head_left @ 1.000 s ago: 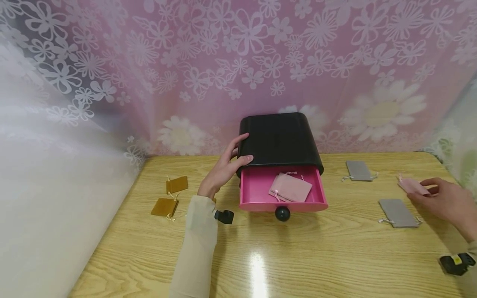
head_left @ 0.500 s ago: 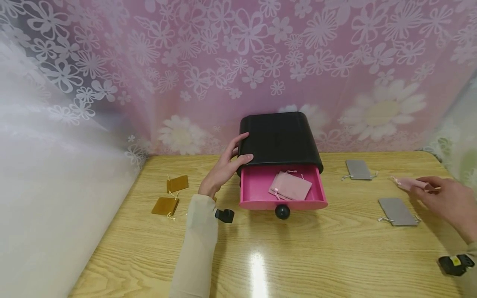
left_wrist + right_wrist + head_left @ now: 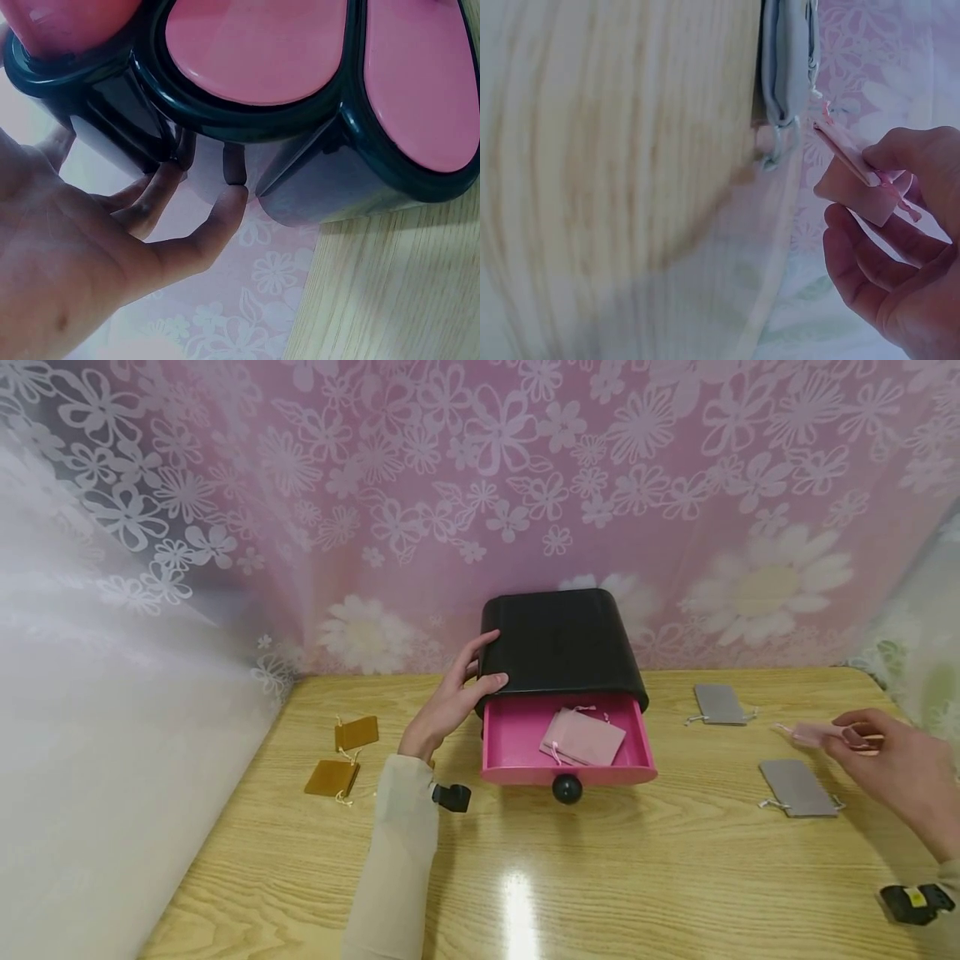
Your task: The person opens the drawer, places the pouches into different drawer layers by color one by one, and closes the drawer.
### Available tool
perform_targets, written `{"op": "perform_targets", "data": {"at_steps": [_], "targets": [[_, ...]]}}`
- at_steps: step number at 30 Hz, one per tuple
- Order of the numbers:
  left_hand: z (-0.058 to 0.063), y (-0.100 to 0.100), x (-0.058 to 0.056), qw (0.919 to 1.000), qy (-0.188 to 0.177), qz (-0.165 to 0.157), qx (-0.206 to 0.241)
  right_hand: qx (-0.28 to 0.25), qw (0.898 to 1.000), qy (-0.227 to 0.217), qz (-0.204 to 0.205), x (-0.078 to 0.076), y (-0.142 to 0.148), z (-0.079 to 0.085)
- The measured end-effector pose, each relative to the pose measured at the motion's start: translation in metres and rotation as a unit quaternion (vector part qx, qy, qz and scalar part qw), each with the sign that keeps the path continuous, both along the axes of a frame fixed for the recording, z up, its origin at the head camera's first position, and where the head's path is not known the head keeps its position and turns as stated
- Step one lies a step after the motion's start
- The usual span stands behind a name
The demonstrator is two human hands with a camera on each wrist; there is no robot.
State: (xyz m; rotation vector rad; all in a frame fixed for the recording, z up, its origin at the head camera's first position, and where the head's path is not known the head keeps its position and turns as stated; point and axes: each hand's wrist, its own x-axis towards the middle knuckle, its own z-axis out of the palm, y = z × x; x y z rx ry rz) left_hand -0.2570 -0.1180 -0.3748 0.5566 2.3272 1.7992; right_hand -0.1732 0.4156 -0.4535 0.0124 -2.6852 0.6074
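So, the right hand (image 3: 896, 768) is pinching a pink pouch (image 3: 813, 735) near two gray pouches (image 3: 798, 788), while the left hand (image 3: 447, 697), fingers spread, is resting on the black cabinet (image 3: 558, 639); its pink drawer (image 3: 513, 735)'s sticking out, pale pouches (image 3: 588, 739) lying inside.

Left arm (image 3: 390, 868): extended forward, covered to the wrist by a pale sleeve.
Left hand (image 3: 450, 697): thumb (image 3: 491, 683) and index finger (image 3: 480, 646) held well apart, both pointed rightward in the head view.
Right arm (image 3: 941, 835): largely cut off by the right edge of the head view.
Right hand (image 3: 903, 760): fingers (image 3: 855, 274) bent and opposed by the right thumb (image 3: 907, 150) in a pinch.
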Motion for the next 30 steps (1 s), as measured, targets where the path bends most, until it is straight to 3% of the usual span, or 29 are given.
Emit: {"op": "perform_targets", "data": {"at_steps": [14, 30], "targets": [[0.000, 0.002, 0.001, 1.0000, 0.002, 0.006, -0.004, -0.014, 1.000, 0.025, -0.002, 0.010, -0.019, 0.012], [-0.001, 0.001, 0.001, 1.0000, 0.001, 0.003, 0.005, -0.073, 0.994, 0.078, 0.038, 0.019, -0.050, 0.031]]}}
